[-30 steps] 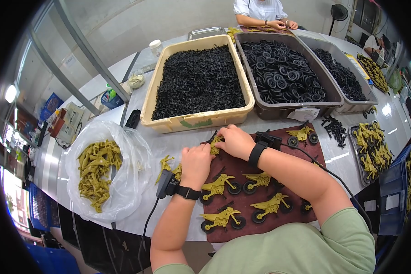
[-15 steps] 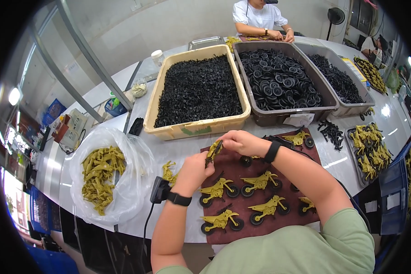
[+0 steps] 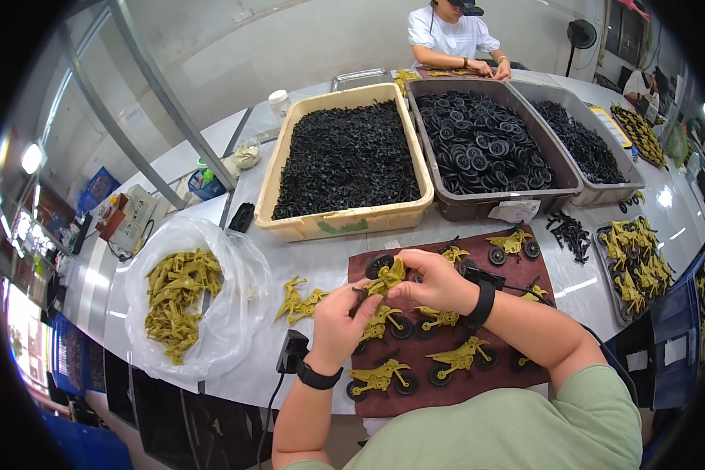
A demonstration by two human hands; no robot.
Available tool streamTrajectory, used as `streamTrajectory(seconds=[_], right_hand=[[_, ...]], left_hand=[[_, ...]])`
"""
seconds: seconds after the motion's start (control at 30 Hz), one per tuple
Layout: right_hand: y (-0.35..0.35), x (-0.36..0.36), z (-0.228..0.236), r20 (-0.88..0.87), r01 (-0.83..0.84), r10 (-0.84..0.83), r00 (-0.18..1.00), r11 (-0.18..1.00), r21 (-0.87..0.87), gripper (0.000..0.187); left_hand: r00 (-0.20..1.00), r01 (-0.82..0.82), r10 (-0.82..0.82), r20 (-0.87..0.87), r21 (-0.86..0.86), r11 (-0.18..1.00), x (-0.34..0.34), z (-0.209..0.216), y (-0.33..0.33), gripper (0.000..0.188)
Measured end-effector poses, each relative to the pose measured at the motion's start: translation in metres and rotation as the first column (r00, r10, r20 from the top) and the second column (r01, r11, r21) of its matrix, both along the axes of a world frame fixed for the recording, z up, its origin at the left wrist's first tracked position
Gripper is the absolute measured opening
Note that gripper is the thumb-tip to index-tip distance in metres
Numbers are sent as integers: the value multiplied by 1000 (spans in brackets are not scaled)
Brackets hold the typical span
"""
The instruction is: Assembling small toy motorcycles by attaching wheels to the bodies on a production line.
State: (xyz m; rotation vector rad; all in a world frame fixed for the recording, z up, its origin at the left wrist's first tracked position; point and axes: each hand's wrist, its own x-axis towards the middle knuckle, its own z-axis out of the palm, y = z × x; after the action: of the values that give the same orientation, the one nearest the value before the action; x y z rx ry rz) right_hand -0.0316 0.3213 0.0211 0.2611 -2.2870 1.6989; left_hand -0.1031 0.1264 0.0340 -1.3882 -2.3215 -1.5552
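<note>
Both hands grip one toy motorcycle (image 3: 388, 276) above the far left of a maroon mat (image 3: 446, 399). It has a yellow body, and a black wheel shows at its top. My left hand (image 3: 338, 321) pinches its near left end, where a dark part pokes out by the fingers. My right hand (image 3: 440, 283) is closed on its right side; its fingers partly hide the body. Beneath them, several yellow toy motorcycles with black wheels lie in rows on the mat, such as one toy motorcycle (image 3: 462, 356) nearest me. The forearms cover others.
A plastic bag (image 3: 239, 313) of yellow bodies sits at left, with loose yellow bodies (image 3: 298, 301) beside it. Beyond the mat stand a cream bin (image 3: 352, 223) of small black parts, a brown bin (image 3: 454, 202) of wheels and a grey bin (image 3: 603, 192). A filled tray (image 3: 620, 313) lies right.
The toy motorcycle has come nearer to me and been turned, so its wheel now shows at the top. My right hand has moved right and nearer, and my left hand has shifted nearer too.
</note>
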Motion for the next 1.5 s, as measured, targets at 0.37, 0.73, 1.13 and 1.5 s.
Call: streamTrajectory(seconds=[0.37,0.73,1.13,1.5], right_hand=[[-12,13,-5,-123,-75,47,991,968,-240,35],[18,5,-4,318,33,256,913,731,-682,32],[1,-22,-16,281,70,5,960,964,-257,33],[-15,-35,-20,235,112,-110,966,994,6,31]], left_hand=[[974,73,-49,-223,102,992,10,6,-2,18],[698,-253,146,-701,-50,966,-3,-6,-13,40],[880,95,-167,446,178,979,-30,-30,-18,65],[817,-22,-118,564,235,972,-38,-42,-18,30]])
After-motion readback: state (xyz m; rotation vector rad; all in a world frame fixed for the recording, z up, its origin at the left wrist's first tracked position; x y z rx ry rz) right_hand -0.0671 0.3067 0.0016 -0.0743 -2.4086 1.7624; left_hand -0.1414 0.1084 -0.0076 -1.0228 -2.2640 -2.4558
